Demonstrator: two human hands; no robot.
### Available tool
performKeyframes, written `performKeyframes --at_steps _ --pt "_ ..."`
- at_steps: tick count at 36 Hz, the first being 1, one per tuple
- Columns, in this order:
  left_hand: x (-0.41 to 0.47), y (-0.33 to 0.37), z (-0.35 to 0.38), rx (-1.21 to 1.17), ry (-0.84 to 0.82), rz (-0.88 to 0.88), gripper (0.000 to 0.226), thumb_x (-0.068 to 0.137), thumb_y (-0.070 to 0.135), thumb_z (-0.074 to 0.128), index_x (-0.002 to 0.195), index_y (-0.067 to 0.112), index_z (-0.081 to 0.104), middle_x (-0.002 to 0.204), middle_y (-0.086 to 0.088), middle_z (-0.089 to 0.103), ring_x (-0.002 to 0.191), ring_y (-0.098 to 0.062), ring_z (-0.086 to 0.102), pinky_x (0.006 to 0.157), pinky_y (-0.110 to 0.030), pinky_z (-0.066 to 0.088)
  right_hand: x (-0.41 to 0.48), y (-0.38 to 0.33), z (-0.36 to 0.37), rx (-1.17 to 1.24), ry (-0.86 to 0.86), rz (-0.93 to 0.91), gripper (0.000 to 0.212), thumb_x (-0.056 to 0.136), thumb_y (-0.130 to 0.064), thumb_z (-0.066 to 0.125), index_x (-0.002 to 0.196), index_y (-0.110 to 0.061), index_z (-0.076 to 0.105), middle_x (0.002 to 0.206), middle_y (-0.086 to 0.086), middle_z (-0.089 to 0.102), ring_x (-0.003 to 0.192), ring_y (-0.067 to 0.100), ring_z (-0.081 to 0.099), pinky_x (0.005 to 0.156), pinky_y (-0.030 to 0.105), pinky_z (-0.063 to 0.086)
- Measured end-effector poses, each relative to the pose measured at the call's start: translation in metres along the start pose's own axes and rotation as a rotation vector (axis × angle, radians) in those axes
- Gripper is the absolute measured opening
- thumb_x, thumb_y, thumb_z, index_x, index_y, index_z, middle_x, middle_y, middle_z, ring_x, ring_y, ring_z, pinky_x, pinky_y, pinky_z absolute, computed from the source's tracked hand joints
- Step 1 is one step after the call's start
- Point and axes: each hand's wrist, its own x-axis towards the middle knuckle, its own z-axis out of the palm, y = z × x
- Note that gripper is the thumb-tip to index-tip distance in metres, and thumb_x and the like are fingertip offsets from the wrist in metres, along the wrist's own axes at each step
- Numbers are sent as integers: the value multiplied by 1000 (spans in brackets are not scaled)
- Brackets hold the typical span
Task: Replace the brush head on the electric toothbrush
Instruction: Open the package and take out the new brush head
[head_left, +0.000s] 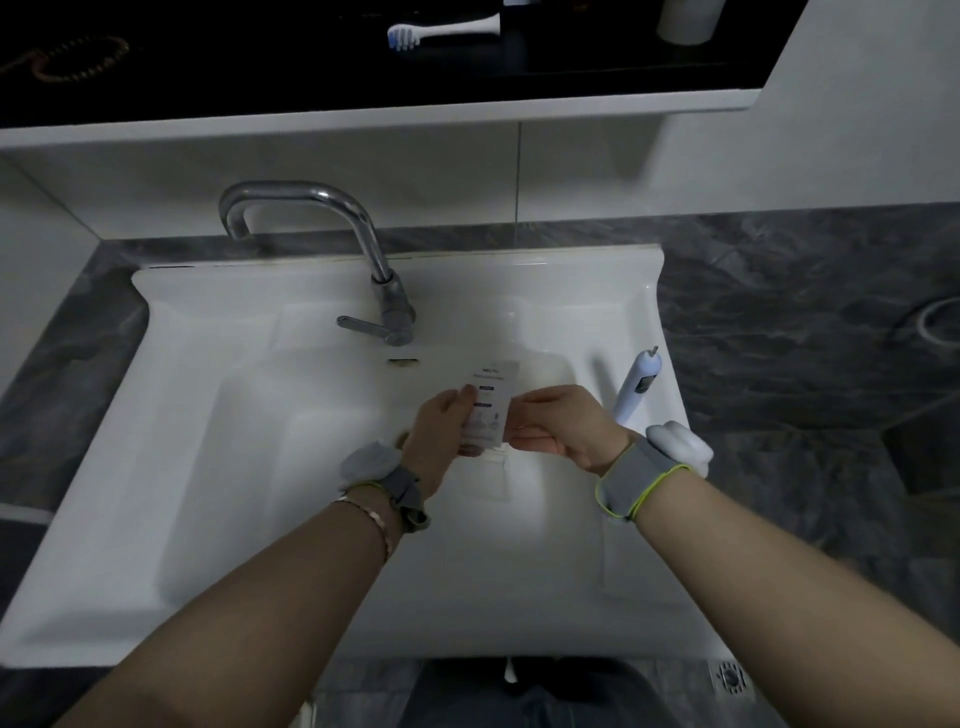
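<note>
Partly hidden by both hands (441, 426) (558, 421), the packet's (488, 405) print is illegible.

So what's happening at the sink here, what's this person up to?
A person stands over a white sink, holding a small white packet over the basin with both the left hand and the right hand, apparently working it open. The toothbrush handle lies on the sink's right rim with no head fitted. A brush head lies on the dark shelf above. Nothing new is mounted yet.
</note>
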Motion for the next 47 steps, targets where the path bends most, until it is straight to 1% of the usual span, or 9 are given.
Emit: performKeyframes --at_steps 4,9,14,17,22,26,30,37,47 --pt "-1 -3 5 47 54 21 32 98 32 36 100 4 51 87 -8 61 66 -17 61 45 -21 55 0 1 6 -41 115 -95 26 86 -2 63 99 -8 42 78 11 61 35 6 62 44 19 54" --pt "-3 3 12 -28 44 -21 47 98 34 35 121 -6 45 105 -18 59 71 -18 61 42 -25 56 1 1 12 -261 148 -264 6 89 -4 56 89 -10 58 77 -1 59 59 6 61 52 15 49" --pt "-10 9 13 5 21 45 24 98 31 36 103 8 40 97 -9 58 72 -15 60 44 -22 56 1 -5 15 -141 50 -148 18 92 -19 52 92 -3 61 90 10 57 72 16 54 70 28 45" --pt "-9 10 10 -23 56 38 27 98 34 36 96 8 42 85 -4 57 68 -14 61 45 -23 55 6 -3 16 -459 276 -303 36 87 -25 62 77 9 65 73 15 57 68 23 52 68 35 44" --pt "-2 14 -8 -237 166 -58 35 97 34 39 76 10 50 87 -12 64 72 -19 66 46 -21 54 12 -7 0 -492 639 -311 42 93 -22 49 55 -15 30 58 8 43 61 24 42 62 27 27" --pt "-4 16 -11 -270 23 -99 33 96 35 40 76 12 51 104 -2 67 96 -24 64 66 -30 51 14 -2 2 -556 421 -242 45 91 -17 56 49 -16 38 52 9 47 47 19 50 52 29 42" --pt "-9 15 0 -213 -52 -85 29 95 32 46 76 16 61 81 -6 68 72 -23 64 71 -31 53 3 1 14 -341 69 -132 30 96 -14 49 66 -12 53 60 4 51 36 2 54 44 17 52" --pt "-10 8 14 192 166 187 28 92 28 51 76 8 62 78 -12 62 73 -24 59 69 -35 51 10 -3 9 -386 401 -274 29 87 -42 57 92 -14 51 79 2 58 76 21 56 79 39 49" --pt "-22 4 26 537 150 371 37 94 26 47 58 21 41 54 7 42 52 -8 40 49 -11 33 14 4 14 -736 413 -234 47 93 -10 43 136 2 30 108 23 61 102 33 59 83 35 41"
